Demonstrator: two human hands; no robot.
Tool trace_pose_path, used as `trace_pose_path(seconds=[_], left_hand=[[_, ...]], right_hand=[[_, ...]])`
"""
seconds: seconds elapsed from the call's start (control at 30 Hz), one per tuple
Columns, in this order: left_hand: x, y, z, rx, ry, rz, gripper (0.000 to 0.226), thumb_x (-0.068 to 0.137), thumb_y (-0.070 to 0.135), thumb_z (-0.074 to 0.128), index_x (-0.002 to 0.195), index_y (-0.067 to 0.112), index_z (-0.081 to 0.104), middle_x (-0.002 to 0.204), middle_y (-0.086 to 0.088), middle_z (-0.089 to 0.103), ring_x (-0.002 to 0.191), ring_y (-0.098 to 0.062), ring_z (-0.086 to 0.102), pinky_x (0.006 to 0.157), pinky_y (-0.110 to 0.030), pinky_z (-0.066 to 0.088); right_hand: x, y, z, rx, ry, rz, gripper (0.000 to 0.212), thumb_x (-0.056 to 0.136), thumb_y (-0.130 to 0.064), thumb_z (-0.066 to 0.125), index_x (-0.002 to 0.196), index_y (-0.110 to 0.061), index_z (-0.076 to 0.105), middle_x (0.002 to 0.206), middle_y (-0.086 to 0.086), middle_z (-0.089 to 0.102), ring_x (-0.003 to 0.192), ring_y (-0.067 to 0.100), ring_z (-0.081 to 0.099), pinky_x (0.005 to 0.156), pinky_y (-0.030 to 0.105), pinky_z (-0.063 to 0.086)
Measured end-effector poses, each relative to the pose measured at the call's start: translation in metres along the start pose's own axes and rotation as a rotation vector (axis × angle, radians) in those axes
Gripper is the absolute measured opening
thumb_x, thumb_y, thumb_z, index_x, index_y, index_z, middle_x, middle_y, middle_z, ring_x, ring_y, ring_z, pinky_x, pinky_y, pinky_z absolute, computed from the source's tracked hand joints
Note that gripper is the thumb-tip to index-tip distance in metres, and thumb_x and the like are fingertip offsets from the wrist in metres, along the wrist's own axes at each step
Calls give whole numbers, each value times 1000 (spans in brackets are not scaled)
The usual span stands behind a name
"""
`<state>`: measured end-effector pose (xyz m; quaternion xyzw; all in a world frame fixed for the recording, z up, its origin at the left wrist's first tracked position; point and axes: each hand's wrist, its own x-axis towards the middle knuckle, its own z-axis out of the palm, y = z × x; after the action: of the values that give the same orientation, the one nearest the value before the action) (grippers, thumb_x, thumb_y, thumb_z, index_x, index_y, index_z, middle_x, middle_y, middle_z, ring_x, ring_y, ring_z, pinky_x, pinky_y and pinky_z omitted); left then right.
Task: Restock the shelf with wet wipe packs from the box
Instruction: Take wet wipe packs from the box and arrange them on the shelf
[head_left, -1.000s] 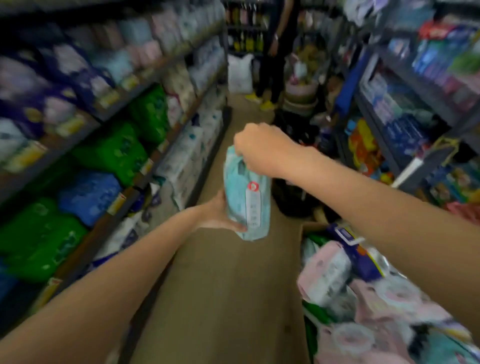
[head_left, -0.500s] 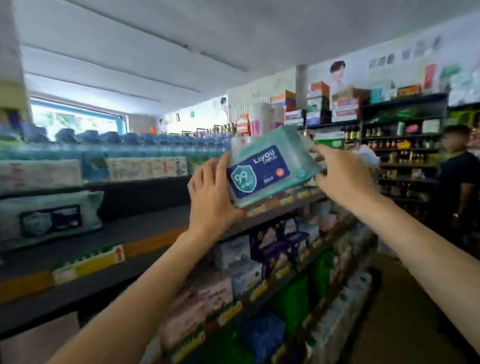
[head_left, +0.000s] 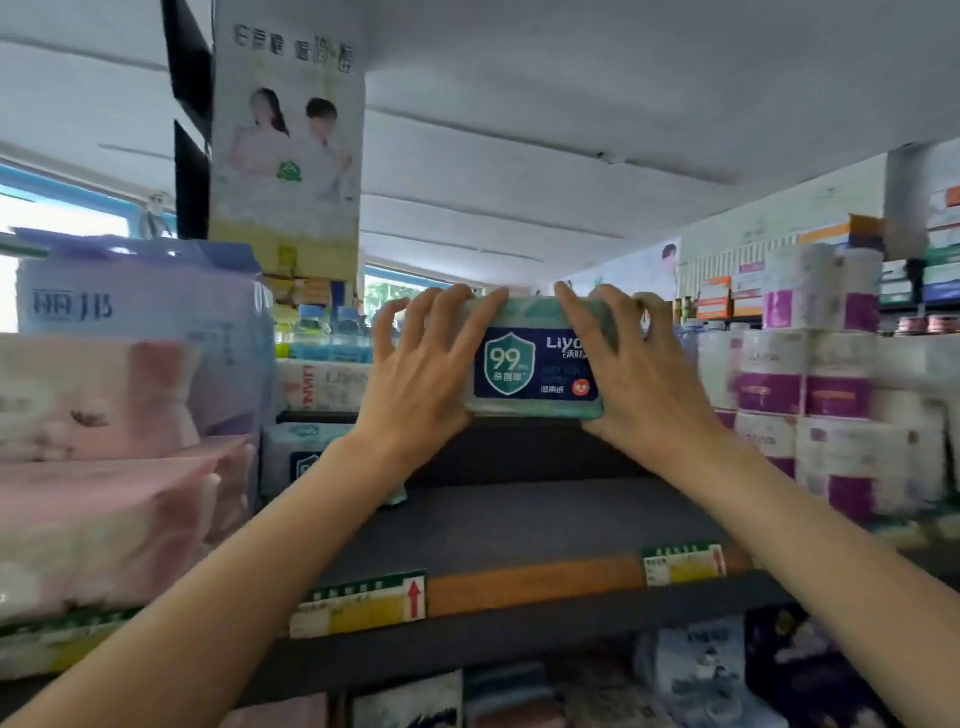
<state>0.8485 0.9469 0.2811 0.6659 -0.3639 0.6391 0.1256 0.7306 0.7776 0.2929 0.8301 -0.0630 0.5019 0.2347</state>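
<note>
A teal wet wipe pack (head_left: 535, 371) with a dark blue "99" label is held upright, face toward me, above the dark shelf board (head_left: 519, 525). My left hand (head_left: 423, 374) grips its left end and my right hand (head_left: 631, 376) grips its right end, fingers curled over the top edge. The pack sits high over the back of the bare shelf stretch. Another pack of the same kind (head_left: 301, 457) stands on the shelf behind my left forearm, partly hidden. The box is out of view.
Pink and lilac tissue bundles (head_left: 119, 452) fill the shelf to the left. White and purple paper roll packs (head_left: 836, 405) stack on the right. Price tags (head_left: 363, 603) line the shelf's front lip. More packaged goods sit on the shelf below.
The view swung from the aisle and box up to face the shelf. Both hands carried the pack up, turned it level, and now hold it squarely over the bare shelf gap.
</note>
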Motion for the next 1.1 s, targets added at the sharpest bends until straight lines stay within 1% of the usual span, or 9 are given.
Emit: trace_pose_path(seconds=[0.17, 0.27, 0.37, 0.47, 0.6, 0.77, 0.87, 0.97, 1.1], left_hand=[[-24, -41, 4, 202, -239, 0, 112, 44, 47, 85, 137, 19, 30, 124, -10, 44, 114, -26, 35, 100, -47, 28], [-34, -57, -6, 289, -518, -37, 114, 58, 52, 78, 140, 25, 4, 138, -12, 37, 127, -30, 34, 106, -48, 25], [-44, -67, -7, 439, -766, -96, 113, 70, 57, 68, 148, 23, -6, 147, -6, 20, 135, -26, 23, 111, -43, 16], [-61, -76, 0, 564, -860, -144, 112, 73, 58, 65, 148, 21, -8, 146, -5, 20, 133, -24, 26, 110, -41, 20], [-79, -80, 12, 655, -1016, -189, 101, 83, 36, 62, 148, 22, -14, 146, -8, 22, 132, -25, 29, 109, -38, 24], [-64, -88, 6, 595, -1280, -227, 120, 63, 53, 76, 148, 26, -5, 148, -4, 23, 135, -25, 27, 110, -40, 24], [-50, -89, 2, 543, -1342, -265, 107, 66, 46, 77, 146, 27, 9, 144, -5, 36, 130, -26, 35, 107, -40, 29], [-50, -81, 5, 594, -1294, -255, 82, 76, 33, 72, 141, 22, 23, 138, -8, 44, 126, -28, 40, 103, -37, 32], [-67, -76, 14, 745, -1230, -334, 57, 88, 21, 55, 138, 17, 28, 139, -13, 41, 127, -29, 38, 102, -35, 32]], right_hand=[[23, -34, 45, 217, -246, -117, 120, 67, -44, 76, 147, -31, -12, 148, 6, 11, 132, 36, 18, 95, 45, 45], [33, -56, 68, 329, -312, -195, 122, 66, -46, 76, 146, -33, -15, 148, 4, 11, 133, 36, 18, 89, 44, 49], [41, -79, 88, 394, -385, -281, 120, 67, -48, 75, 146, -32, -14, 148, 5, 13, 133, 36, 19, 93, 46, 46], [45, -103, 108, 414, -428, -359, 119, 68, -48, 75, 147, -30, -12, 151, 9, 11, 135, 40, 18, 98, 48, 42], [48, -128, 131, 520, -636, -468, 124, 65, -50, 77, 146, -33, -15, 154, 7, 1, 140, 40, 3, 106, 51, 34], [60, -121, 147, 705, -749, -446, 120, 62, -49, 80, 148, -34, -2, 147, 6, 16, 137, 31, 15, 114, 48, 23], [65, -114, 149, 784, -789, -400, 111, 62, -45, 82, 147, -28, 12, 143, 5, 29, 134, 27, 25, 112, 46, 28], [63, -116, 143, 725, -762, -415, 105, 60, -45, 83, 144, -23, 22, 135, 5, 40, 127, 25, 34, 106, 43, 36], [50, -142, 131, 446, -631, -483, 103, 62, -40, 82, 141, -11, 23, 140, 13, 29, 133, 33, 23, 99, 45, 43]])
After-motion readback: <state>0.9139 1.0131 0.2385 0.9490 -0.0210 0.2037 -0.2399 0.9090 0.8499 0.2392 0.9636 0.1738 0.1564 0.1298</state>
